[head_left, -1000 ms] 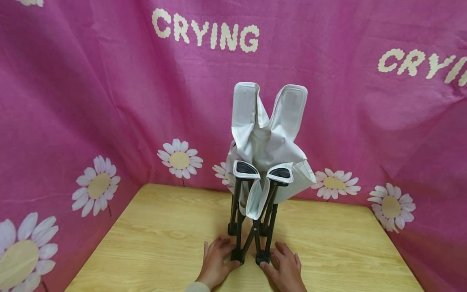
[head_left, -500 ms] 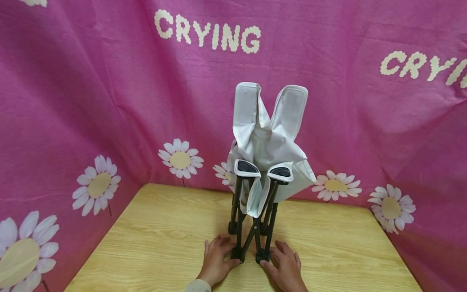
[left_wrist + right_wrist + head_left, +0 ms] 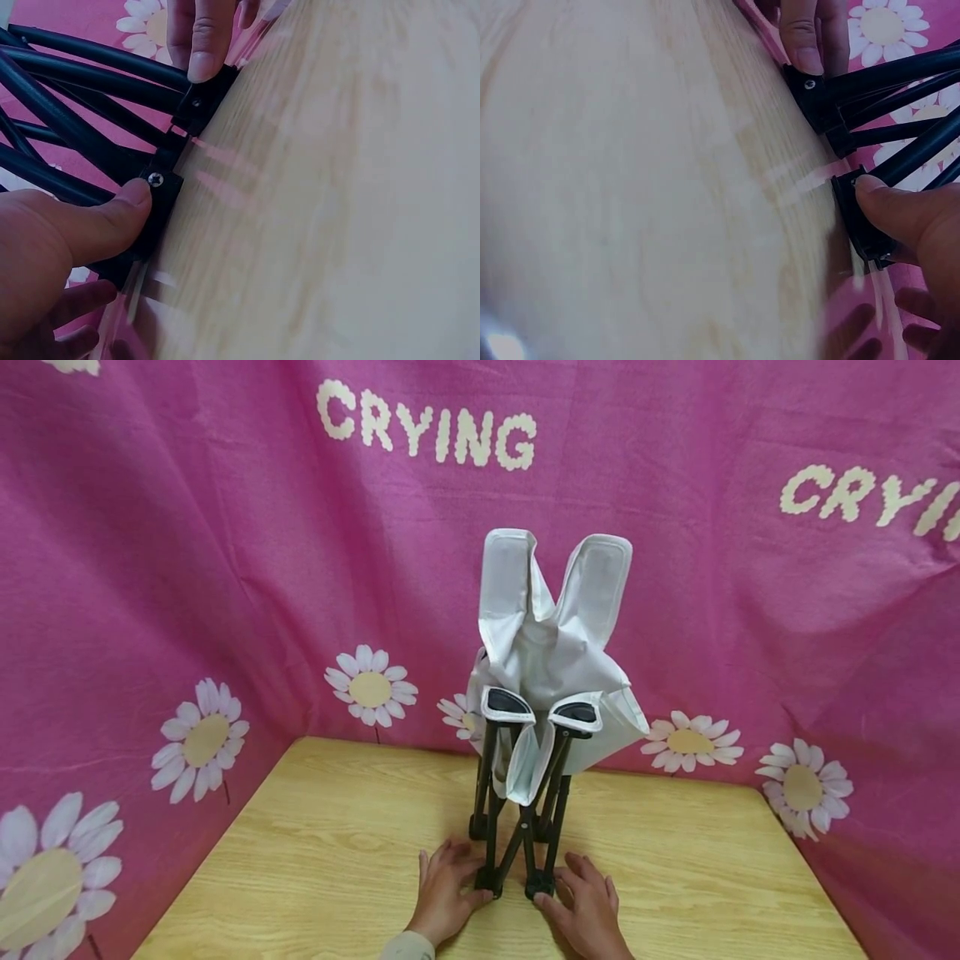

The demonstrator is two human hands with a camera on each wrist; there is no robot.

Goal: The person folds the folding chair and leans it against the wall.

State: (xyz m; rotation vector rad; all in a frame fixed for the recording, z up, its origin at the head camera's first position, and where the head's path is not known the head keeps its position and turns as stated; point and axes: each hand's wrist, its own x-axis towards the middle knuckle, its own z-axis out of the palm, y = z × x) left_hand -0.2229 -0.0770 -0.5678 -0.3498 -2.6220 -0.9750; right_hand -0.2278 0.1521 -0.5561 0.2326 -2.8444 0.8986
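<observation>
A half-folded stool with a white fabric cover (image 3: 551,668) and crossed black legs (image 3: 515,847) stands upright on the wooden table (image 3: 337,827). My left hand (image 3: 447,893) grips its front left foot (image 3: 489,882), thumb on the near face and fingers reaching around the outer side. Likewise, my right hand (image 3: 590,906) grips the front right foot (image 3: 539,883). In the left wrist view, the left thumb (image 3: 124,217) lies beside a screw on the black foot (image 3: 161,206). The right thumb (image 3: 892,202) presses the other foot (image 3: 862,221) in the right wrist view. Some fingers are hidden behind the feet.
A pink curtain (image 3: 420,543) printed with daisies and lettering hangs behind and at both sides of the table. Two white fabric flaps (image 3: 504,572) stick up at the top of the stool. Its rear feet (image 3: 477,827) rest farther back on the tabletop.
Both hands stay at the front feet and the stool keeps its shape. Only a slight shift of the head view shows.
</observation>
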